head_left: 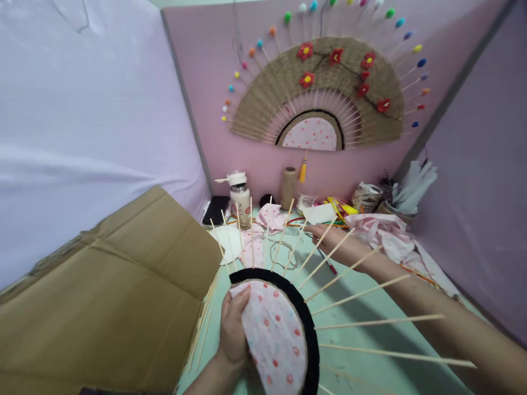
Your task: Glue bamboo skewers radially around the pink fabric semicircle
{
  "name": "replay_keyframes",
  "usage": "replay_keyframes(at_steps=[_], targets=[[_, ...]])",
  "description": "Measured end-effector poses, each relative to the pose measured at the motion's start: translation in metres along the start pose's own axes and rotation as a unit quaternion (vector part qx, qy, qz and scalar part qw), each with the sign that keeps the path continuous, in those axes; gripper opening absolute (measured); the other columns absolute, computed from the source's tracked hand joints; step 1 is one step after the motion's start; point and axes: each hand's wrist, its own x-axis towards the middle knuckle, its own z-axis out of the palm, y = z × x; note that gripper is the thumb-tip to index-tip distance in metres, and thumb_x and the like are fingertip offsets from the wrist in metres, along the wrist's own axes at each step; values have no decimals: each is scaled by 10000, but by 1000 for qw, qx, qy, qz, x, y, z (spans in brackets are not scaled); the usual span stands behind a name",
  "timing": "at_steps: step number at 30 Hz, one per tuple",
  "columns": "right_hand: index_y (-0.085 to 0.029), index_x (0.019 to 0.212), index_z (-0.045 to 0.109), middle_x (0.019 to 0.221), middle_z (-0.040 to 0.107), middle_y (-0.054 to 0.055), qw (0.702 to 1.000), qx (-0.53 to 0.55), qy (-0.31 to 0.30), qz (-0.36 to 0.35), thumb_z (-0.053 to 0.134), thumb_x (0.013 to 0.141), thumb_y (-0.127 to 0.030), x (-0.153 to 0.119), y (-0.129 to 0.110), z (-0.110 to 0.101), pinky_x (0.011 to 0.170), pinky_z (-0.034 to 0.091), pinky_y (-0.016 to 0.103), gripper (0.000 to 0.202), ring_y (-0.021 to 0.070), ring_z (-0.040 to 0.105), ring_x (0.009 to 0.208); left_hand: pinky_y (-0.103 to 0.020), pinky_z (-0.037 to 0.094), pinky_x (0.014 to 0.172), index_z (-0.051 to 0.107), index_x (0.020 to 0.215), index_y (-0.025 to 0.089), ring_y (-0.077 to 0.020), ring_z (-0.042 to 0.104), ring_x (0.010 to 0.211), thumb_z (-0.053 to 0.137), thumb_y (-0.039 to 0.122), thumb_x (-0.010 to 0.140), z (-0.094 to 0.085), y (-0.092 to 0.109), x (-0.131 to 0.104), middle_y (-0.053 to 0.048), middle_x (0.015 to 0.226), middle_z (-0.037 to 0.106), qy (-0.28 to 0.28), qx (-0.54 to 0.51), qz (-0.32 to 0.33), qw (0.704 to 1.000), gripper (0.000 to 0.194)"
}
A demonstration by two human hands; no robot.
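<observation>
My left hand (234, 329) grips the straight edge of a half-round fan base (275, 334), with the thumb lying on its front. The base is covered in white cloth with red dots and has a black curved rim (313, 334). Several thin wooden sticks (379, 321) spread outward from that rim. Beyond them, my right hand (329, 241) reaches low over the table beside a white paper piece (320, 214), fingers stretched leftward and partly behind the sticks. A red-ended pen (328, 262) lies just below it. Close by is a loop of twine (284, 260).
A cardboard sheet (115, 296) leans at the left. At the back stand a white bottle (240, 197), a brown cone (289, 189) and tubs (368, 197). Dotted cloth (381, 233) lies at right. A finished fan (263, 93) with red flowers hangs on the pink wall.
</observation>
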Motion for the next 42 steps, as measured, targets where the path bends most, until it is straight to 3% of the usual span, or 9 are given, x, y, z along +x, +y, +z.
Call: replay_keyframes(at_steps=[6,13,18,23,30,33,36,39,42], targets=[[-150,1025,695,982,723,72,989,106,10,-106,528,922,-203,89,-50,20,794,495,284,203,184,658,891,-293,527,608,649,671,154,-187,644,601,782,326,520,-1,10,3,-3,622,679,45,-60,8,997,264],[-167,1235,569,1234,599,93,987,134,31,-88,590,930,-345,164,-101,71,865,541,434,353,218,624,1038,-276,519,580,659,674,152,-180,652,585,782,296,501,-3,24,7,-9,625,693,80,-85,49,992,256],[-177,1240,567,1249,591,92,982,172,65,-43,576,939,-348,177,-112,82,865,542,428,346,213,622,1039,-287,519,583,678,678,142,-193,655,599,779,324,512,-5,29,13,-23,623,696,69,-90,47,992,266],[-159,1105,666,1151,679,110,944,290,157,-10,670,819,-251,158,-100,64,1015,431,443,301,275,589,1133,-273,527,640,687,713,141,-177,661,647,795,326,553,-9,20,14,-27,660,712,36,-85,38,995,267],[-231,1213,576,1192,684,67,800,509,316,42,552,851,-386,93,-47,-5,909,522,372,395,177,668,1010,-295,549,603,695,687,124,-183,662,567,755,285,593,0,26,9,-38,628,704,6,-95,-66,993,196],[-269,1007,644,1045,716,-9,592,730,341,9,683,757,-318,50,-37,-48,872,548,386,257,166,686,945,-288,549,587,692,717,140,-181,671,572,708,251,667,-1,35,14,-49,642,711,-19,-123,-120,985,122],[-261,905,667,997,715,-22,492,800,341,-35,550,870,-327,4,-39,-87,865,560,359,139,153,671,1017,-272,532,558,649,707,173,-173,659,570,696,306,742,-8,39,23,-38,613,678,-130,-141,-112,975,145],[-273,945,670,1036,711,-26,462,815,347,-42,453,937,-320,-28,-48,-111,744,579,247,223,118,668,1001,-241,509,530,640,725,171,-141,616,525,692,336,774,-15,37,30,-26,596,641,-196,-141,-109,964,180],[-262,982,662,1044,711,-16,477,835,274,6,417,955,-303,-38,-61,-116,638,565,180,250,112,680,954,-229,512,517,684,856,153,-136,621,550,672,355,791,-14,31,32,-66,736,698,-208,-125,-147,959,212]])
